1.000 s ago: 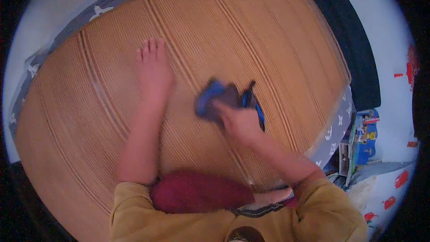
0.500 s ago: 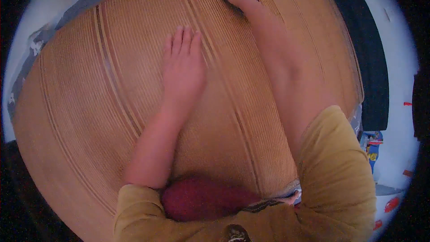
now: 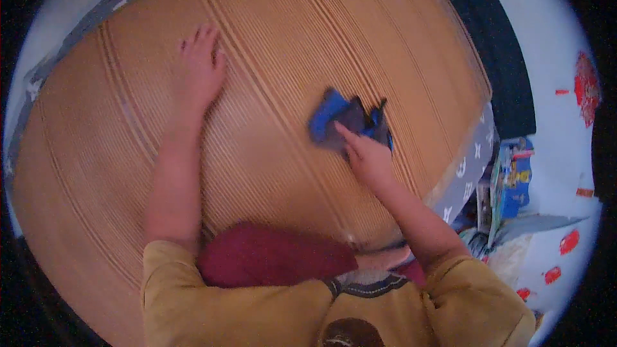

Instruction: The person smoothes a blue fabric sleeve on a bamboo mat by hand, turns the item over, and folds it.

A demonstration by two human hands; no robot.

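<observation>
A woven mat [image 3: 270,154], tan with brown stripes, spreads beneath both hands. My left hand [image 3: 202,67] rests palm down on it, fingers stretched a little apart and holding nothing. Farther right, my right hand [image 3: 371,157] has hold of a crumpled blue and dark grey cloth [image 3: 347,117], which lies against the mat. One finger stretches out over the cloth; the others are partly hidden and slightly blurred.
My knee in dark red cloth [image 3: 276,257] is on the mat's near side. Patterned grey fabric [image 3: 459,177] shows past its right edge. Beyond are a long dark panel [image 3: 498,45], colourful books or packages [image 3: 514,177] and a white wall with red decorations [image 3: 585,90].
My right hand has drawn the cloth from the mat's far edge back toward me. My left hand stays at about the same place on the mat, while the view has turned to the right.
</observation>
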